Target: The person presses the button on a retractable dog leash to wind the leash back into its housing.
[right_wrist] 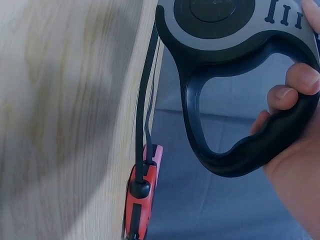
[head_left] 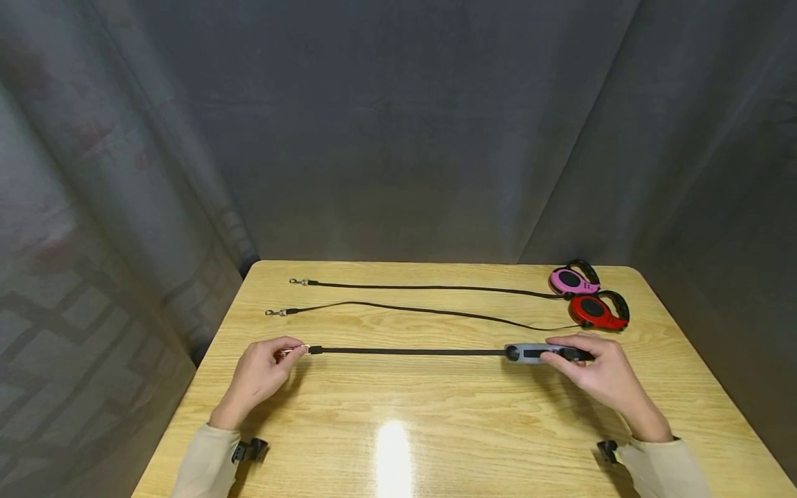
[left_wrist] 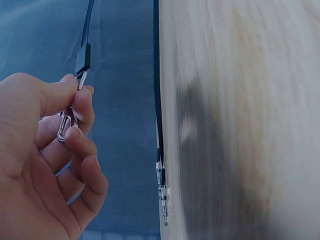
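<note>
My right hand [head_left: 594, 363] grips the black handle of a grey retractable dog leash [head_left: 531, 353], its fingers wrapped through the loop in the right wrist view. From the leash's casing a black strap [head_left: 411, 352] runs straight and taut across to the left. At its far end my left hand [head_left: 264, 370] pinches the metal snap hook [left_wrist: 65, 125] between thumb and fingertips. The grey leash is held above the table, and its casing [right_wrist: 215, 20] shows dark bone-shaped marks.
Behind lie a red retractable leash [head_left: 594, 312] and a pink one [head_left: 569, 280], side by side at the table's right. Their black straps stretch left to snap hooks [head_left: 277, 312]. The wooden table [head_left: 473, 429] stands before grey curtains [head_left: 386, 138].
</note>
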Demonstrator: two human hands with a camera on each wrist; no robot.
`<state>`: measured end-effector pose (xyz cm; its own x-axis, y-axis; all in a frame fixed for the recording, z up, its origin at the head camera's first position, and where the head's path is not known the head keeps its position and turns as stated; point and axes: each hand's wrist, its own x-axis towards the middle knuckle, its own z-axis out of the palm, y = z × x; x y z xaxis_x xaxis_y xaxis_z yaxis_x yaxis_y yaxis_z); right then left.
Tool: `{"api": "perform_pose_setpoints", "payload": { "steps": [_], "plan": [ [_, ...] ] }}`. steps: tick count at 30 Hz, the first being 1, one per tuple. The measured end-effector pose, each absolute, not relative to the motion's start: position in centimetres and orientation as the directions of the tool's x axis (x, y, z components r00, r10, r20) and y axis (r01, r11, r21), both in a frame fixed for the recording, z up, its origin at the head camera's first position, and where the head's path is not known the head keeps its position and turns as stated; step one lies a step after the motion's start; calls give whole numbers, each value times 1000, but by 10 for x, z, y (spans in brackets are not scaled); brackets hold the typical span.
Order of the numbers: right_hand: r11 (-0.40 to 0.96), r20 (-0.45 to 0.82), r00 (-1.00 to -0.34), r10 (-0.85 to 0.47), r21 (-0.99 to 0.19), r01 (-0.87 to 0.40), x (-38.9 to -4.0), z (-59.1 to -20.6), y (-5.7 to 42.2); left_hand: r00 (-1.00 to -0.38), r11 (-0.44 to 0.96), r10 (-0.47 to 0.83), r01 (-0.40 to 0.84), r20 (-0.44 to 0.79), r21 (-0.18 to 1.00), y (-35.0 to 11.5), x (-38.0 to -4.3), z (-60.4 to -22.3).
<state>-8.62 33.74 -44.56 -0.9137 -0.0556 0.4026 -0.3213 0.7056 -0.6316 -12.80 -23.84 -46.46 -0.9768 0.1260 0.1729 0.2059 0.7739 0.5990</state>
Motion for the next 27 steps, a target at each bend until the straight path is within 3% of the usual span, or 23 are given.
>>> {"api": "perform_pose_setpoints", "payload": {
  "steps": [27],
  "plan": [
    [686,408,-907,-102,-632,-361,-87,-446,325,-971,779,158,234,179,581,-234,-128,-466]
  ]
}}
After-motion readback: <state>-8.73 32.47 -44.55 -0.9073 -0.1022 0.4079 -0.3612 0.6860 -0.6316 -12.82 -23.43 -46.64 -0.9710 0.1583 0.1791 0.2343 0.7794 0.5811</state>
